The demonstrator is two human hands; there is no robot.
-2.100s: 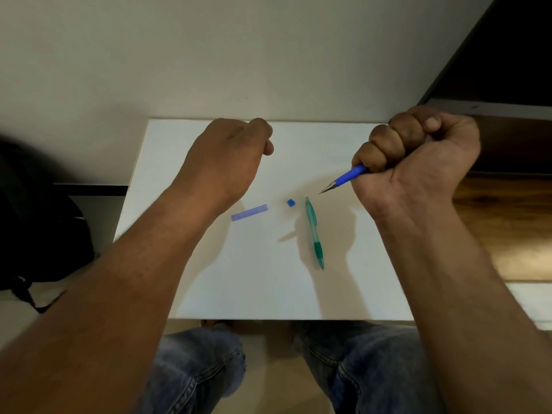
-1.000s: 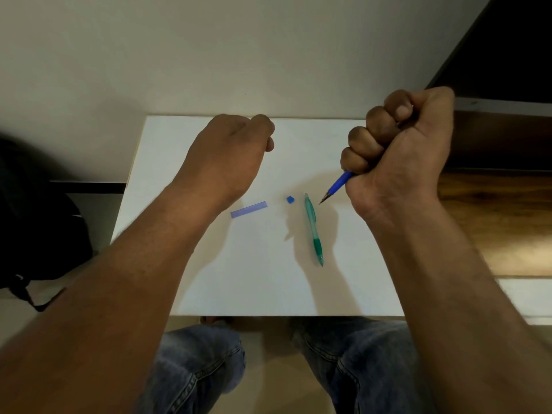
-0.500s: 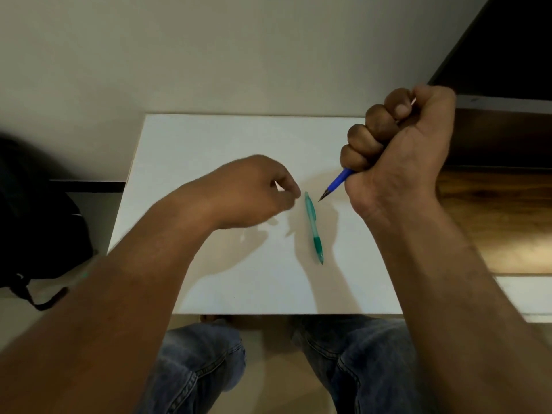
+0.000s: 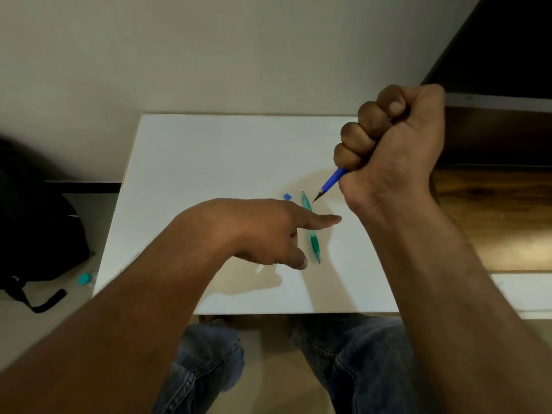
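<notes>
On the white table lies a green pen, lengthwise, tip toward me. A small blue cap sits just left of its far end. My left hand hovers at the pen's left side, its index finger stretched straight across the pen's barrel and its thumb low beside the pen; it holds nothing that I can see. My right hand is a fist gripping a blue mechanical pencil, tip pointing down-left near the green pen's far end. The pale violet strip seen earlier is hidden.
A black backpack lies on the floor at the left, with a small teal object beside the table's edge. A wooden surface adjoins the table on the right. A wall stands behind. My jeans-clad knees are under the near edge.
My left hand came from the table's far side toward me and right, over the green pen, and uncurled its index finger. The violet strip is now covered. My right hand barely moved.
</notes>
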